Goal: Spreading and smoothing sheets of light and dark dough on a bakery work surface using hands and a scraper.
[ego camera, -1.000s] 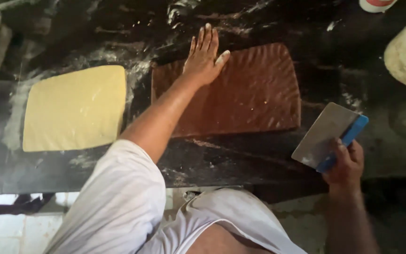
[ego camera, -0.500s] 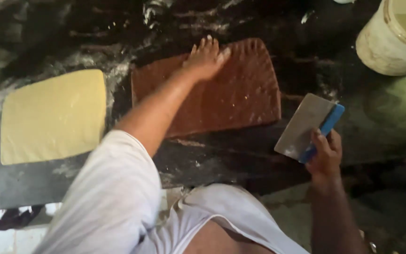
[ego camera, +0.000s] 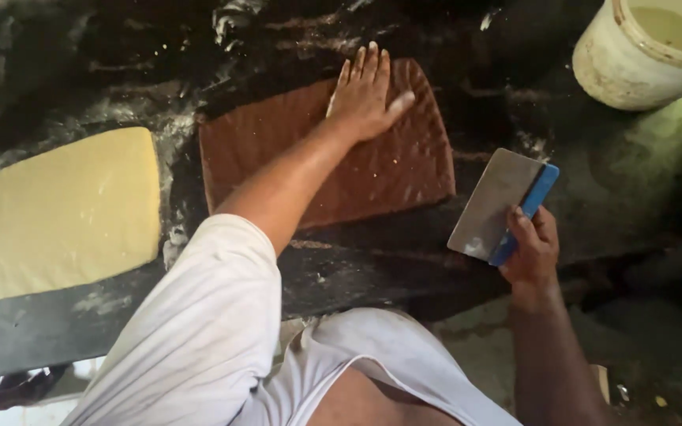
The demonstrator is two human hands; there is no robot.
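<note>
A person leans over a dark, flour-dusted worktop (ego camera: 57,347), the left hand (ego camera: 366,99) laid flat with fingers spread on the far right part of a brown slab of dough (ego camera: 278,158), gripping nothing and simply bearing down on the sheet. The right hand (ego camera: 532,251) is clenched around the blue handle of a bench scraper (ego camera: 499,205), whose metal blade is held tilted just right of the slab and clear of it. The work in hand looks to be pressing or smoothing the brown dough; any following move with the scraper would, by the look of it, call for bringing the blade to the slab's right edge while the flat palm keeps the sheet from sliding. The brown slab lies in the middle of the worktop, roughly rectangular with rounded corners, its surface dimpled and ribbed and speckled with pale crumbs, its near edge partly hidden by the person's arm. To its left, close beside but apart, lies a smooth pale yellow slab of dough (ego camera: 69,213), ringed with flour. A worn whitish bucket (ego camera: 641,59) stands at the far right corner.
</note>
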